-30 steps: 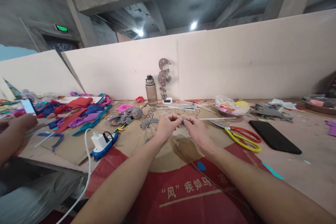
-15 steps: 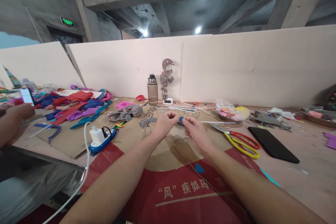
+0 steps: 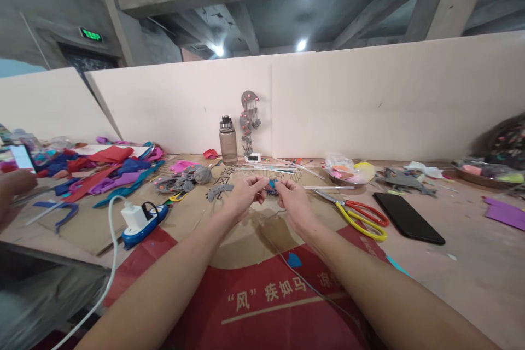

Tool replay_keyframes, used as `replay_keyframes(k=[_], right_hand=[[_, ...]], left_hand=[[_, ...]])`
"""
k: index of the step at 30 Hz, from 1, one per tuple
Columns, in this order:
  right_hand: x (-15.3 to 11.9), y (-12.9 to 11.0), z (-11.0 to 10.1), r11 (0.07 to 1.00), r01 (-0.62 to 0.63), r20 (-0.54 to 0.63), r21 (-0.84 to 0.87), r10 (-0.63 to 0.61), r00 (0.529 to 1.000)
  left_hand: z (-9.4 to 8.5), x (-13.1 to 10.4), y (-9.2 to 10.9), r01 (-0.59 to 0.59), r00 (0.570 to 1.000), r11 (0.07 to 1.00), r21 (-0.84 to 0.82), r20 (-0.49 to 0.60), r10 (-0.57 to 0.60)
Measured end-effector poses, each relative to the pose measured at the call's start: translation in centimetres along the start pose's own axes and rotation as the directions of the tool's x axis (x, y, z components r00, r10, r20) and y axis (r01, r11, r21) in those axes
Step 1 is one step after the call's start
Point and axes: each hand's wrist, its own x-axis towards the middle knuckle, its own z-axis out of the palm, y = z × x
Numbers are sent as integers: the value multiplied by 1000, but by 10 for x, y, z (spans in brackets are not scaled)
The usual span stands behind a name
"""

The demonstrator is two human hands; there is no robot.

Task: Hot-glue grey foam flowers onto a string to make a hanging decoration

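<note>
My left hand and my right hand meet above the middle of the brown and red paper. Between their fingertips is a small blue piece, pinched from both sides. A thin grey cord runs over the paper below my hands. Near it lies a blue scrap. Just left of my left hand rests a grey curved piece. Scissors with red and yellow handles lie to the right of my right hand.
A bottle and a hanging grey ornament stand at the back. A black phone lies right. A blue power strip with a white cable is left, near felt scraps. Another person's hand shows far left.
The whole view has shifted, so the table items appear further left. My fingers have changed their hold, and the blue piece looks more spread between them.
</note>
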Motion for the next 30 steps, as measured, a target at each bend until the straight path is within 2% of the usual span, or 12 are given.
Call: replay_keyframes(k=[3,10,18,23,27,30], right_hand=[[1,-2,0,1000,-2,-20,11,2,1000],[-6,-5,6,999,41,-29,20,-40,999],[-10,-7,6,994,69,-20,-88,-71,997],[-13,-8,6,974,141,15,-176,-140,990],[-15,-9,6,989,100,67,-111,-93,993],[-15,-8,6,997,43,120,-64,-35,992]], left_hand=[[3,-2,0,14,1000,999,-36,6,-14],[8,-6,5,33,995,999,-30,-88,-36],[11,-7,8,7,991,1000,23,-133,-4],[8,-4,7,-20,989,998,64,-147,30],[4,-1,4,-51,987,997,60,-147,59],[-5,5,1,-53,979,997,48,-197,61]])
